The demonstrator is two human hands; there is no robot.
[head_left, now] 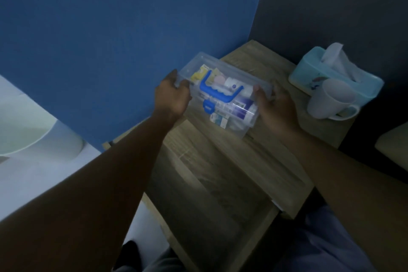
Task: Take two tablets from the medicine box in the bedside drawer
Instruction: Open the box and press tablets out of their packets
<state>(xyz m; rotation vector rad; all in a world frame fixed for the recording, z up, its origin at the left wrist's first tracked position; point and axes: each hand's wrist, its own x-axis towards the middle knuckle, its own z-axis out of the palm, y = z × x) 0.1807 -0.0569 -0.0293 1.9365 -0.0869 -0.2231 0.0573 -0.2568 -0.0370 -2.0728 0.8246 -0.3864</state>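
A clear plastic medicine box (pixel 231 97) with a blue handle and blue latch sits at the top of the wooden bedside table (pixel 260 59). Small packets, tubes and cartons show through its lid, which is closed. My left hand (pixel 171 95) grips the box's left end. My right hand (pixel 273 104) grips its right end, thumb on the lid. Below the hands the drawer (pixel 212 192) stands pulled out, its inside dim and bare as far as I can see.
A pale blue tissue box (pixel 318 73) and a white mug (pixel 329 100) stand at the table's right side. A blue wall rises on the left, a dark wall behind. A white bed edge lies at lower left.
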